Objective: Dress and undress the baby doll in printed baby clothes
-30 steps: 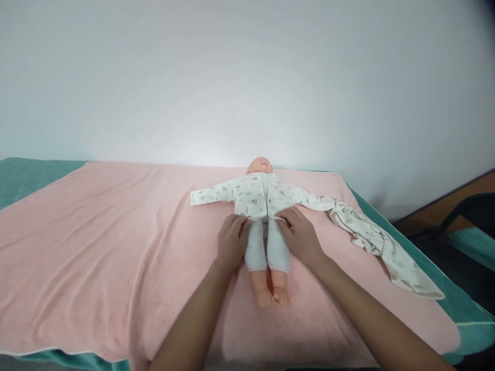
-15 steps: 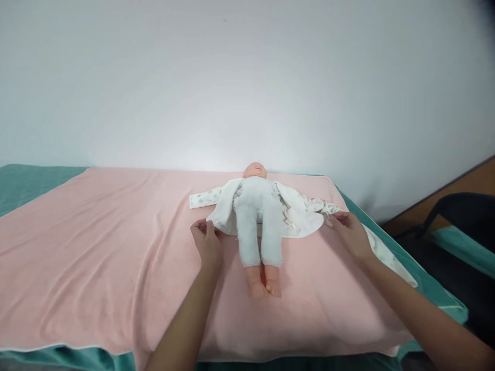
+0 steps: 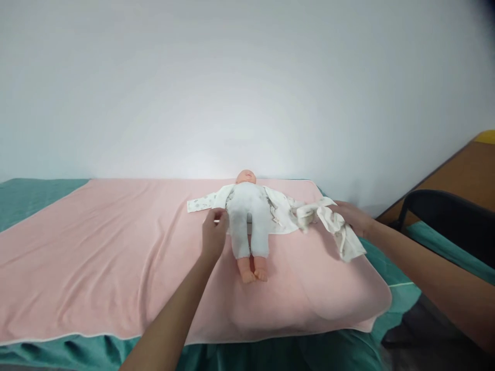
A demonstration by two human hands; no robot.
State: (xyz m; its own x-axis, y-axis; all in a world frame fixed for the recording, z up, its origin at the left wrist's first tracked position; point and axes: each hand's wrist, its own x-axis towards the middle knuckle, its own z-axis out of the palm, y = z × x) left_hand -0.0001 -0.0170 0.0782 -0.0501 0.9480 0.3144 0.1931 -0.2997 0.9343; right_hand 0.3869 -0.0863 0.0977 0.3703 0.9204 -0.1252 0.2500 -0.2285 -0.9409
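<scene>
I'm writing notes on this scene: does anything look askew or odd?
Only the pale cloth held in the right hand: it looks twisted and bunched, while the jacket around the doll is spread open. No spill or damage shows.

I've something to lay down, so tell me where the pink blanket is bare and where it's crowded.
The pink blanket is bare across its broad left side, up to the left hand, and between the feet of the doll and the blanket's near edge. It's crowded around the doll's spread top and farther right, where the right hand holds bunched cloth.
</scene>
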